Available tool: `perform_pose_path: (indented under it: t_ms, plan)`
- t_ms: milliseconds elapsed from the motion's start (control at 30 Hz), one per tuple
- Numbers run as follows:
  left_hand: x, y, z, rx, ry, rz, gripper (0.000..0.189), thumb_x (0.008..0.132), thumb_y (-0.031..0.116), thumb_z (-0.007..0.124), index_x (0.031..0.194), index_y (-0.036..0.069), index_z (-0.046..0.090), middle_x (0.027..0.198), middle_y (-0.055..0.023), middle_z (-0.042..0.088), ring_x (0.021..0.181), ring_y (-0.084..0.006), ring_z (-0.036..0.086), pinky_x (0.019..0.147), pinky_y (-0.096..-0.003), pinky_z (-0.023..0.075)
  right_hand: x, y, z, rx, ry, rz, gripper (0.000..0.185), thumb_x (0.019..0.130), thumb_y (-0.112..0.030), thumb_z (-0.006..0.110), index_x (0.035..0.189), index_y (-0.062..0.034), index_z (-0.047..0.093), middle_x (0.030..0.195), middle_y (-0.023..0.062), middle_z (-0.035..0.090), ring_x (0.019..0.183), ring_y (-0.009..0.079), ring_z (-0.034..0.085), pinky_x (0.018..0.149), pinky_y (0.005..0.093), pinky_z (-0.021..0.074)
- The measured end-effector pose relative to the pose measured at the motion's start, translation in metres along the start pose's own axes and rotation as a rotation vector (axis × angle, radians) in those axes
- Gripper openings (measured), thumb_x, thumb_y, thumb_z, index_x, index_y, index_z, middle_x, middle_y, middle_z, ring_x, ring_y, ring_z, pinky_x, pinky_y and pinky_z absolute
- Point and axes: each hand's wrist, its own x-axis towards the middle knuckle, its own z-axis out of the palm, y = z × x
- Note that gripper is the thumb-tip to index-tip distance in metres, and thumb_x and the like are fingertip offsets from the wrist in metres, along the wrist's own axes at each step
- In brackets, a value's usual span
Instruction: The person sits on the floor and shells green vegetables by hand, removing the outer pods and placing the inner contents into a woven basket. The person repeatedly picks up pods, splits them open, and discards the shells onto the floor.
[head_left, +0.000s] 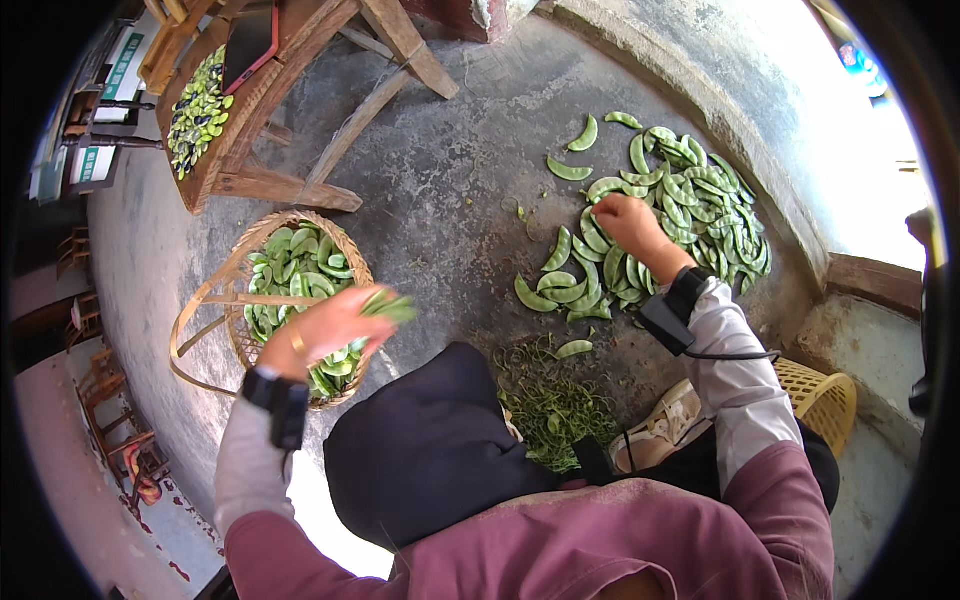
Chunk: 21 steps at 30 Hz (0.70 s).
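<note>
My left hand (330, 330), slightly blurred, holds several green bean pods (390, 306) that stick out past its fingers. It is over the near right side of a woven basket (358, 255) with a looped handle. Inside that basket lie many flat green pods (289, 262). On the right, my right hand (634, 225) reaches down over the left part of a loose pile of bean pods (712, 202) on the concrete floor. Its fingers are curled together at the pods, and whether one is pinched between them is hidden.
Green trimmings (559, 420) lie heaped between my feet. A yellow plastic basket (832, 397) stands by my right leg. Shelled beans (199, 112) and a red-edged device (251, 45) rest on a wooden table (262, 97). A raised ledge (720, 112) curves behind the pile.
</note>
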Motion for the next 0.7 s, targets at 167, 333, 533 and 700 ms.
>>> perform_pose_path:
  t_ms: [167, 333, 533, 700]
  plan:
    - [-0.088, -0.044, -0.018, 0.253, 0.248, -0.487, 0.029, 0.079, 0.012, 0.064, 0.101, 0.000, 0.051, 0.078, -0.0092, 0.060, 0.067, -0.0157, 0.059, 0.064, -0.0284, 0.0488, -0.020, -0.001, 0.044, -0.192, -0.067, -0.149, 0.020, 0.075, -0.009, 0.053, 0.092, -0.0066, 0.064, 0.092, 0.0133, 0.062, 0.088, 0.0319, 0.059, 0.079, 0.0399, 0.0473]
    - [-0.105, -0.076, -0.008, 1.150, 0.838, -0.436, 0.068, 0.070, 0.018, 0.071, 0.127, 0.003, 0.038, 0.125, -0.0230, 0.046, 0.117, -0.0349, 0.045, 0.095, -0.0371, 0.0386, -0.033, -0.013, 0.068, -0.504, -0.128, -0.349, 0.037, 0.075, -0.004, 0.049, 0.110, -0.0119, 0.058, 0.118, 0.0092, 0.044, 0.104, 0.0279, 0.047, 0.086, 0.0385, 0.0402]
    - [-0.037, -0.040, 0.012, 0.115, 0.401, 0.090, 0.028, 0.085, 0.019, 0.061, 0.104, -0.001, 0.058, 0.098, -0.0131, 0.065, 0.092, -0.0194, 0.063, 0.080, -0.0300, 0.0494, -0.027, -0.017, 0.070, -0.432, -0.160, -0.328, 0.014, 0.074, -0.008, 0.058, 0.088, -0.0080, 0.056, 0.096, 0.0098, 0.055, 0.090, 0.0303, 0.055, 0.075, 0.0397, 0.0446]
    - [0.088, 0.010, 0.018, 0.351, 0.185, 0.119, 0.026, 0.088, 0.025, 0.057, 0.102, 0.004, 0.060, 0.086, -0.0050, 0.064, 0.070, -0.0128, 0.061, 0.065, -0.0266, 0.0512, -0.019, -0.054, 0.060, 0.302, -0.263, -0.032, 0.020, 0.078, -0.008, 0.062, 0.096, -0.0019, 0.055, 0.078, 0.0104, 0.060, 0.066, 0.0199, 0.057, 0.060, 0.0324, 0.0462]
